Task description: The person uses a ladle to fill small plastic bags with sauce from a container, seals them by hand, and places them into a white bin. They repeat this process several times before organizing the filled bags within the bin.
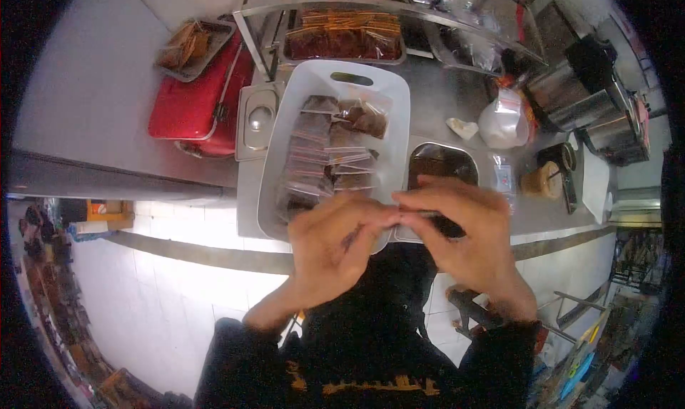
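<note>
My left hand (332,241) and my right hand (471,227) meet over the front right corner of a white plastic basket (401,116). Thumbs and fingertips are pinched together, tip to tip. Whatever they grip is too small or hidden to make out. Inside the basket, small clear zip bags (308,145) with dark brown contents stand in rows, some with reddish seal strips. Just beyond my right hand, a metal pan (442,152) holds something dark brown; my hand covers part of it.
Left of the basket are a metal lidded container (260,118) and a red cooler (189,105) with a tray (193,48) on top. A metal rack (385,3) spans the back, near a tray of brown packets (342,41). On the right are a plastic-covered bowl (503,123), clear bags (504,175) and metal pots (571,91).
</note>
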Tool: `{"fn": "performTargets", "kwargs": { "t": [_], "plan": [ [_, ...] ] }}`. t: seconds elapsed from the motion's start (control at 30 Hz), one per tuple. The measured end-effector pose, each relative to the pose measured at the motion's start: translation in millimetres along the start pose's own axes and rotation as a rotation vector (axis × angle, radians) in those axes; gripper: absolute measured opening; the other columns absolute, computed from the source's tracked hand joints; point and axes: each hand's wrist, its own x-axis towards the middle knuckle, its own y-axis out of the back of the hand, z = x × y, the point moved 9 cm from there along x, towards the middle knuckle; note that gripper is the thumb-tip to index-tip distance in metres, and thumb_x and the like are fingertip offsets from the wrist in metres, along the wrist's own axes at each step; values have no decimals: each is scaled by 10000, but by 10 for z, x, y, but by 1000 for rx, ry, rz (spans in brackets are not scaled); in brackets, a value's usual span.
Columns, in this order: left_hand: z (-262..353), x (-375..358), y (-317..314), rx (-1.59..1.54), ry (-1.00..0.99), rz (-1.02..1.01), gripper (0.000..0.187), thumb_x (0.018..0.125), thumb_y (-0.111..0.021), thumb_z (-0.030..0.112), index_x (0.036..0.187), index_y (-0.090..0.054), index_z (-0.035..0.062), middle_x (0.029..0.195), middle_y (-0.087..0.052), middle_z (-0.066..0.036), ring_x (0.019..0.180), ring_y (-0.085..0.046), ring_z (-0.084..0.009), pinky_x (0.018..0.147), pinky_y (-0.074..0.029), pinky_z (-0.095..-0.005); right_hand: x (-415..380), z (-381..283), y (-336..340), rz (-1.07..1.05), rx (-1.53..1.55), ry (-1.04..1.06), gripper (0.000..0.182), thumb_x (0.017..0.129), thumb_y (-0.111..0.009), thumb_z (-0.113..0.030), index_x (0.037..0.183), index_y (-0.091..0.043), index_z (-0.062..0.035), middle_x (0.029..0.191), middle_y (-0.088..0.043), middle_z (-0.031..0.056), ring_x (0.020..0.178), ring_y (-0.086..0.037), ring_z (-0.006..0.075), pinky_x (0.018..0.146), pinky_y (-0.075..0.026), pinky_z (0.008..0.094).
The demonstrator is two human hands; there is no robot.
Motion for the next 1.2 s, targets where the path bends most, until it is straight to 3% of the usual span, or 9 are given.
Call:
{"fn": "performTargets", "kwargs": {
  "t": [0.1,0.27,0.4,0.63,0.7,0.77,0.83,1.1,1.2],
  "plan": [
    [-66,188,151,83,28,-25,72,833,-644,23,890,-688,13,837,-690,-130,728,-670,-215,639,-508,-291,250,89,-128,-98,98,-10,93,812,-638,-92,874,-661,-26,825,-650,154,754,-639,333,660,-497,399],
    [-359,617,624,230,175,116,104,810,-650,37,903,-696,37,873,-699,-131,723,-671,-263,649,-509,-315,791,283,-161,37,-140,137,76,816,-601,-60,861,-638,-12,835,-645,185,802,-629,384,703,-496,431],
    [-831,1128,457,702,-255,-134,168,748,-684,82,909,-723,54,875,-701,-149,806,-681,-317,733,-527,-416,968,814,-618,-188,-289,84,89,815,-597,-71,862,-643,-12,846,-649,194,817,-634,387,706,-498,448],
    [-1789,1608,-307,1034,-34,-635,159,730,-621,54,869,-694,75,911,-678,-174,900,-656,-354,769,-524,-476,1224,1496,-1101,-320,-760,22,69,746,-616,-36,806,-636,-7,825,-643,212,827,-631,386,721,-502,461],
    [-1816,1573,-379,1017,-150,-598,143,747,-606,69,872,-677,64,930,-667,-181,907,-651,-358,768,-524,-469,1201,1680,-1267,-413,-873,-16,78,719,-627,-41,789,-640,-10,816,-640,218,836,-635,380,728,-505,468],
    [-1779,1522,-417,994,-255,-557,133,764,-591,84,874,-659,53,949,-656,-188,914,-645,-361,767,-524,-462,1215,1556,-1260,-231,-922,90,92,677,-668,-63,752,-684,-11,800,-673,214,726,-680,340,664,-542,457],
    [-1785,1484,-437,1020,-308,-572,137,766,-590,88,882,-642,38,980,-636,-193,935,-632,-370,767,-518,-467,1220,1607,-1301,-252,-935,41,78,681,-667,-63,741,-685,-17,786,-674,198,718,-680,337,650,-543,446],
    [-1625,1463,-247,903,-274,-504,146,699,-634,67,839,-673,48,870,-658,-204,836,-639,-388,738,-515,-491,1281,1707,-1339,-273,-1048,-3,108,678,-684,-72,779,-698,-40,772,-675,148,762,-689,307,630,-547,414],
    [-1442,1468,-89,800,-287,-389,148,696,-655,77,839,-690,55,835,-667,-185,803,-647,-366,721,-518,-478,1302,1681,-1294,-304,-1032,41,81,724,-604,-46,760,-675,-35,747,-648,181,738,-660,361,623,-526,428]
  ]
}}
